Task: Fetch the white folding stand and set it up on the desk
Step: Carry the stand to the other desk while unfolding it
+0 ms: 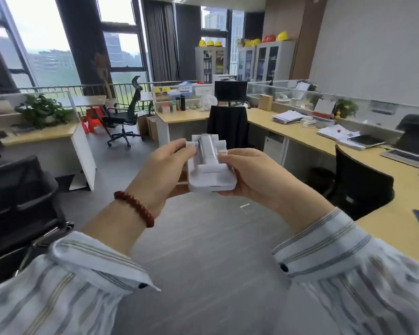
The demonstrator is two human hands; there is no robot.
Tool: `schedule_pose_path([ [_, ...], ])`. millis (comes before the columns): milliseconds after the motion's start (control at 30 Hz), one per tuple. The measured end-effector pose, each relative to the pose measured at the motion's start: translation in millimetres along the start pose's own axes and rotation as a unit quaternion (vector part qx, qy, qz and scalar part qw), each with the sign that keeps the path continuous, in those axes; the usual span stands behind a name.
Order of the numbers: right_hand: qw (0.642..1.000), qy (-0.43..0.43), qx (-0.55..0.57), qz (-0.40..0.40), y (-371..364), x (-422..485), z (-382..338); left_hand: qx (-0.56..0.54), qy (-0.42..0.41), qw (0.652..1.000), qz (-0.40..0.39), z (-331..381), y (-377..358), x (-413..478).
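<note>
We hold the white folding stand (209,165) in both hands, up in the air over the grey floor (203,238), not yet on any surface. Our left hand (160,170) wraps the stand's left side, its thumb and fingertips pinching the small hinge knob near the top; our right hand (249,175) cups the right edge and the underside, fingers curled shut against the base plate. The stand is folded flat, its arm lying along the base. We judge it light and stiff, a hard plastic piece that one hand could carry, though the smooth faces could slip if held loosely. The hinges look like the stiff points: best to grip the base by its two long edges and pull the arm up from its free end, keeping fingertips clear of the joint so they do not get nipped. Beyond our striped sleeves, the nearest tabletop (397,213) runs along the right, its near edge just beside a dark chair (363,182); papers and a keyboard lie farther along it. We judge the bare stretch at that near edge a fair spot to set the stand down.
</note>
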State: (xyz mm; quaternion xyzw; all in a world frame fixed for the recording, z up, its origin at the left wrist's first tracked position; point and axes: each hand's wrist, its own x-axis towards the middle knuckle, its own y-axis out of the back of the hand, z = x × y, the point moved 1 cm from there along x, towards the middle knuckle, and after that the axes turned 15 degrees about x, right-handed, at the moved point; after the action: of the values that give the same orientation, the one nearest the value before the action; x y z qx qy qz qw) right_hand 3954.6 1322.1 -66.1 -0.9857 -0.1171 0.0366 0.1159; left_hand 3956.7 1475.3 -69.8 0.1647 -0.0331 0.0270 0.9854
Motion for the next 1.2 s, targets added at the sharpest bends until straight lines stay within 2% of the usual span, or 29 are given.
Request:
schedule_pose_path([
  [133, 0.999, 0.033, 0.011, 0.032, 34, 88, -31, 0.01, -0.041, 0.997, -0.061, 18, -16, 109],
  [267, 0.994, 0.049, 0.022, 0.095, 88, 156, -41, 0.012, -0.063, 0.989, -0.132, 23, -62, 209],
  [433, 0.978, 0.055, 0.036, 0.198, 189, 223, -42, 0.013, -0.072, 0.971, -0.226, 20, -165, 319],
  [633, 0.946, 0.039, -0.005, 0.322, 335, 319, -50, 0.064, -0.093, 0.936, -0.335, 27, -312, 455],
  [800, 0.929, -0.008, 0.012, 0.37, 433, 406, -67, 0.114, -0.1, 0.917, -0.369, 40, -402, 563],
  [933, 0.921, -0.001, 0.046, 0.386, 487, 439, -89, 0.106, -0.104, 0.903, -0.404, 61, -453, 622],
  [1067, 0.883, 0.016, 0.03, 0.469, 558, 452, -112, 0.121, -0.168, 0.874, -0.44, 90, -535, 660],
  [1200, 0.815, 0.026, 0.008, 0.579, 626, 438, -121, 0.11, -0.22, 0.813, -0.527, 112, -625, 666],
])
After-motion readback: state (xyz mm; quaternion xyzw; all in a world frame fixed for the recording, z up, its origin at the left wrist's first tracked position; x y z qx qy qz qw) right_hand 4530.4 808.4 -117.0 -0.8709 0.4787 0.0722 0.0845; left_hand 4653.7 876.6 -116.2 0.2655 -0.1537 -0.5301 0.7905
